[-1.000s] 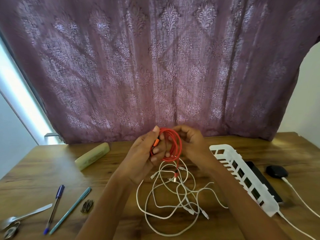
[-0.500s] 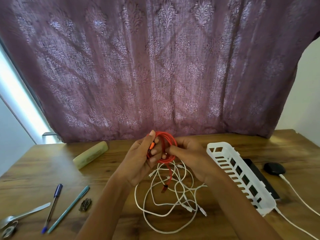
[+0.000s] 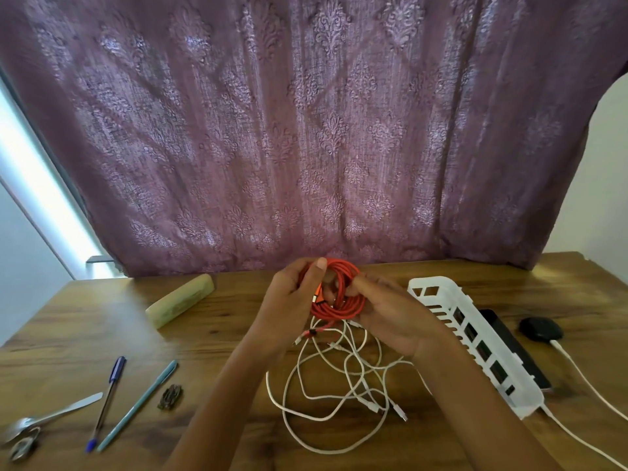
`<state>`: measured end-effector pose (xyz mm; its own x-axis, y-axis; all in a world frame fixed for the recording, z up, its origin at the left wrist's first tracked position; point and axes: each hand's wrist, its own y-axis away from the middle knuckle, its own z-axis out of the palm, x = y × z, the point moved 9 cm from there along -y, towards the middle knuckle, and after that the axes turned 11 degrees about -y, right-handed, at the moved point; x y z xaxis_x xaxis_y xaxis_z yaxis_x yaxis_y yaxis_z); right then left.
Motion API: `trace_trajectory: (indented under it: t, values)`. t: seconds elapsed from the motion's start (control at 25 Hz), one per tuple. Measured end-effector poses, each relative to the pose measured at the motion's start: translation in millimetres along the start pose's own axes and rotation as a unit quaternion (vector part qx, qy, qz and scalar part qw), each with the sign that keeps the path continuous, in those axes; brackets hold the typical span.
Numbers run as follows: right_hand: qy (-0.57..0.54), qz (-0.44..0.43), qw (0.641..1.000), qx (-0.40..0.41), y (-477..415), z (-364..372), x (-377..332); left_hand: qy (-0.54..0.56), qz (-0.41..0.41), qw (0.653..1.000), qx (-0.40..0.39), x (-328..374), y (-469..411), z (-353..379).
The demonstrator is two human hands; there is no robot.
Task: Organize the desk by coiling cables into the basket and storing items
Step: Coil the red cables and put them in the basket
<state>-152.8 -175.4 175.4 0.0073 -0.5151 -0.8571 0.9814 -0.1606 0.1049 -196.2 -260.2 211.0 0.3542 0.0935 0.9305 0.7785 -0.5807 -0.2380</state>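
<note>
A red cable (image 3: 343,302) is wound into a coil and held above the wooden desk (image 3: 102,328). My left hand (image 3: 292,300) grips the coil's left side, thumb up over the loops. On the right side my right hand (image 3: 387,314) pinches the coil. A short red tail with a plug (image 3: 311,332) hangs below the coil. Under my hands a tangle of white cables (image 3: 343,385) lies loose on the desk. The white slotted basket (image 3: 475,338) stands just right of my right hand, and I see nothing in it.
A pale green case (image 3: 180,304) lies at back left. Two pens (image 3: 112,399) (image 3: 139,402), a dark clip (image 3: 171,396) and a spoon (image 3: 44,419) lie at front left. A black device (image 3: 540,329) with a white lead and a dark flat object (image 3: 509,345) sit beyond the basket.
The hanging red tail has shortened as more cable went onto the coil, which now looks larger. Both hands stayed on it at about the same place.
</note>
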Motion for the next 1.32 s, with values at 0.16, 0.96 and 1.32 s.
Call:
trace_trajectory:
  t: [0.16, 0.96, 1.32]
  values:
    - [-0.023, 0.023, 0.999, -0.003, 1.7, 5.8, -1.4, -0.001, -0.016, 0.999, 0.029, -2.3, -2.5, 1.7]
    - [0.289, -0.162, 0.934, 0.134, 17.2, 0.9, -40.4, 0.021, 0.015, 0.997, 0.074, -10.0, -8.2, -2.9]
    - [0.213, -0.144, 0.957, 0.133, 21.8, -18.2, -73.1, -0.019, -0.002, 0.991, 0.133, -22.7, -8.9, -19.7]
